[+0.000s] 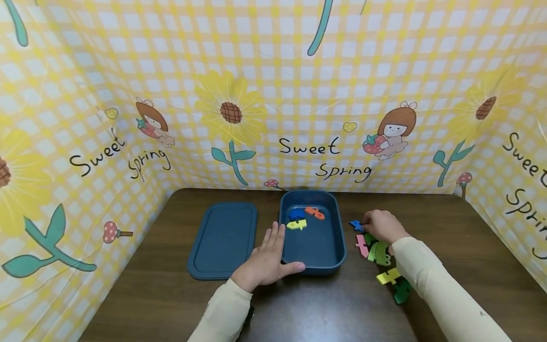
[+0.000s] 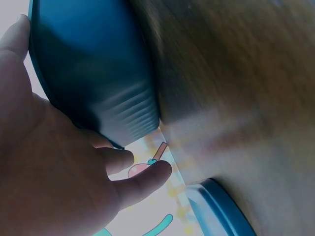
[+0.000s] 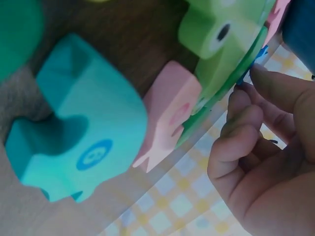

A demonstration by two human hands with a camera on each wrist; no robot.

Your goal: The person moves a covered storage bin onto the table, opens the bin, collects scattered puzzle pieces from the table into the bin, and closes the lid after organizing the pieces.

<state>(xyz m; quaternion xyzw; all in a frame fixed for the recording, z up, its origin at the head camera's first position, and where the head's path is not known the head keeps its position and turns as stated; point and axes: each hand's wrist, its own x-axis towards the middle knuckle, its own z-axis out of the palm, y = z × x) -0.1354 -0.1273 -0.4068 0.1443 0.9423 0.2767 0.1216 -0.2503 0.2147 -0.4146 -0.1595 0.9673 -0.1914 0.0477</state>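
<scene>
My left hand (image 1: 266, 259) lies along the left wall of a dark blue box (image 1: 314, 251), its fingers straight and the thumb over the near rim. In the left wrist view the same hand (image 2: 64, 162) rests against the box's side (image 2: 108, 78). Right of the box, my right hand (image 1: 384, 225) pinches a small blue puzzle piece (image 1: 356, 226) between thumb and fingertips. Near it lie a pink piece (image 1: 362, 246), a green frog-like piece (image 1: 379, 254), a yellow piece (image 1: 388, 276) and a dark green piece (image 1: 401, 290). A teal piece (image 3: 93, 123) shows in the right wrist view.
Inside the box lie an orange piece (image 1: 315, 213), a yellow-green piece (image 1: 297, 224) and a blue piece (image 1: 296, 214). The box's flat lid (image 1: 222, 242) is on the brown table (image 1: 325, 313) to the left. A checked yellow cloth (image 1: 273, 95) stands behind.
</scene>
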